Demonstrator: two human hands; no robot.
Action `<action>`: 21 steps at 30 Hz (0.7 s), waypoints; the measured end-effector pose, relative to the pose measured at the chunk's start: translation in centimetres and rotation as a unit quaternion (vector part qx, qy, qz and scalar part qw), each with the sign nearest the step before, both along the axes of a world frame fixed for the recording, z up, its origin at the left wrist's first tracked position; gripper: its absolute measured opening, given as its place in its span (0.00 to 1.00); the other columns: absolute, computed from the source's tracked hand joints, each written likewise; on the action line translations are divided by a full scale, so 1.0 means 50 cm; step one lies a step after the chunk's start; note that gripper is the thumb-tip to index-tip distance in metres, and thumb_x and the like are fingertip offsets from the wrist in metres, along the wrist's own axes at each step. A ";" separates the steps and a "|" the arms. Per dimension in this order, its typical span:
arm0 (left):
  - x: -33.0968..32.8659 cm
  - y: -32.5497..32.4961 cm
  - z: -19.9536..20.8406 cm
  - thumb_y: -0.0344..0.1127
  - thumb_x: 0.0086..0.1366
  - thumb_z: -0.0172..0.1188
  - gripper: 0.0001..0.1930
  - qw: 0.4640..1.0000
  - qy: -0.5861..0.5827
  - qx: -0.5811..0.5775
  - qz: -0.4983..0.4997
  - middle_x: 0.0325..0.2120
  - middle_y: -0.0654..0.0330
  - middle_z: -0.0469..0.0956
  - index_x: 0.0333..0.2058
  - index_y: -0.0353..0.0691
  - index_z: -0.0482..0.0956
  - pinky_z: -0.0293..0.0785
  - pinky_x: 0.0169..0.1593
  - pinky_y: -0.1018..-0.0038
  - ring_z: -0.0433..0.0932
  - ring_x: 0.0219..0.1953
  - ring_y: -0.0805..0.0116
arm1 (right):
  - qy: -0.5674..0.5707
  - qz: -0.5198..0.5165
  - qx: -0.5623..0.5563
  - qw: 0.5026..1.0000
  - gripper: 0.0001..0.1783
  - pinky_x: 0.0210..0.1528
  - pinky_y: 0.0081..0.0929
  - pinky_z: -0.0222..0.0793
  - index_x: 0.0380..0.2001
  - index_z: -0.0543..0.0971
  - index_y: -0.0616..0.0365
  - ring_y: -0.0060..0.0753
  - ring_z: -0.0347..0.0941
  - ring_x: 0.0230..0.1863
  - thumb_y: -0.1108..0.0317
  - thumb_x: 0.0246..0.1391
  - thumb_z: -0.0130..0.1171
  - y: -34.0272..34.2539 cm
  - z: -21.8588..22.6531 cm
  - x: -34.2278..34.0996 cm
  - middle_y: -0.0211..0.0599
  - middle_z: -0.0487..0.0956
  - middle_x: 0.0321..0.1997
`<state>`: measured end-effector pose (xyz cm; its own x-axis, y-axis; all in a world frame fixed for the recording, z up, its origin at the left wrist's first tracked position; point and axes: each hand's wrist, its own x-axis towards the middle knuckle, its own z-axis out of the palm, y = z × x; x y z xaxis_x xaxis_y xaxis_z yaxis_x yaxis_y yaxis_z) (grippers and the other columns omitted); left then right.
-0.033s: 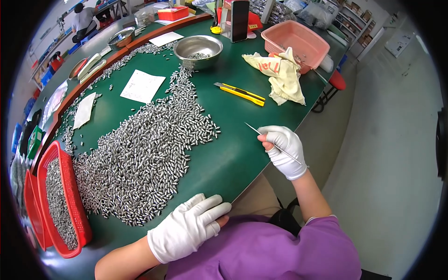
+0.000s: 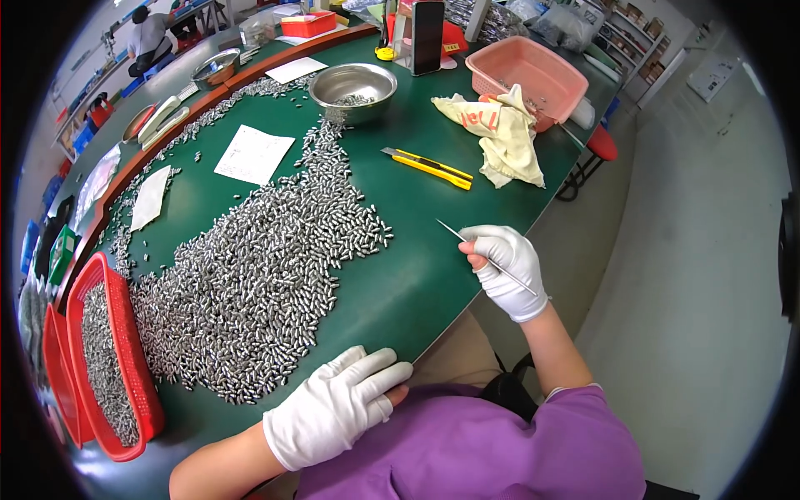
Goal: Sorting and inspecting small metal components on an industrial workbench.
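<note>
My right hand (image 2: pixel 504 271), in a white glove with bare thumb and fingertip, is closed round a thin, pointed metal pick (image 2: pixel 451 231). Its tip points up and left over the green table (image 2: pixel 400 283). At the table's near edge rests my left hand (image 2: pixel 337 408), white-gloved, fingers stretched out and palm down. It holds nothing that shows. A broad pile of small shiny metal pieces (image 2: pixel 250 287) spreads across the table, just beyond the left hand. Between the pile and the cloth (image 2: pixel 504 142) lies a yellow utility knife (image 2: pixel 429 168), its blade tip showing.
Red baskets (image 2: pixel 133 367), one full of metal pieces, stand far left. Behind the pile are a steel bowl (image 2: pixel 367 79) and papers (image 2: pixel 255 154). A pink basket (image 2: pixel 533 67) and a phone (image 2: pixel 428 37) stand at the back. A person (image 2: pixel 150 40) sits far off.
</note>
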<state>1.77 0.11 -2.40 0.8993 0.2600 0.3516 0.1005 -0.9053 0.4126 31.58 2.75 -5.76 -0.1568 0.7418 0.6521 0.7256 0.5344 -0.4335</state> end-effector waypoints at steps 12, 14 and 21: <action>-0.021 0.001 0.020 0.36 0.50 0.65 0.24 0.993 -0.005 -0.115 0.005 0.50 0.49 0.71 0.47 0.35 0.74 0.69 0.55 0.58 0.71 0.52 0.49 | -0.088 0.184 0.086 0.975 0.17 0.18 0.30 0.67 0.43 0.78 0.42 0.33 0.73 0.20 0.67 0.47 0.62 -0.047 0.061 -0.087 0.31 0.80 0.36; -0.031 -0.011 0.040 0.40 0.63 0.61 0.23 0.954 -0.069 -0.284 0.066 0.51 0.50 0.71 0.52 0.33 0.71 0.69 0.55 0.64 0.73 0.52 0.54 | -0.116 0.269 0.078 0.953 0.18 0.18 0.28 0.66 0.45 0.80 0.41 0.29 0.71 0.19 0.65 0.47 0.60 -0.072 0.076 -0.133 0.27 0.74 0.25; -0.053 -0.018 -0.008 0.47 0.63 0.62 0.16 0.652 -0.340 -0.671 0.097 0.52 0.58 0.73 0.44 0.45 0.78 0.62 0.60 0.66 0.70 0.54 0.64 | -0.031 0.248 0.163 0.954 0.13 0.18 0.31 0.65 0.41 0.79 0.53 0.35 0.72 0.21 0.69 0.49 0.59 -0.046 0.097 -0.243 0.34 0.76 0.26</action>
